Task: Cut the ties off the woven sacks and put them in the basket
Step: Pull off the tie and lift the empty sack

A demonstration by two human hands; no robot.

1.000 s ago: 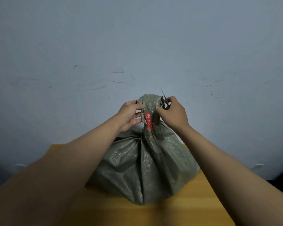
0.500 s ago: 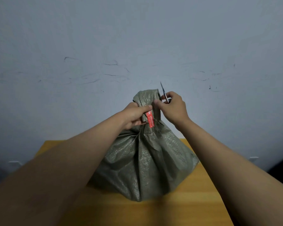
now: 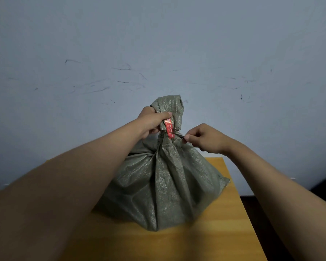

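A grey-green woven sack (image 3: 164, 181) stands on the wooden table, its neck gathered and bound by a tie with a red tag (image 3: 169, 129). My left hand (image 3: 152, 121) grips the neck just above the tie, thumb on the top of the tag. My right hand (image 3: 205, 138) sits to the right of the neck and holds small scissors (image 3: 180, 136), whose dark blades point left at the tie. Most of the scissors are hidden in my fingers. No basket is in view.
The wooden table (image 3: 224, 232) ends at its right edge close to the sack, with dark floor beyond. A scuffed pale wall (image 3: 158, 53) stands right behind the sack.
My right hand has dropped from the top of the sack's neck to the level of the tie and turned the scissors from upright to pointing left at it. My left thumb now lies over the tag.
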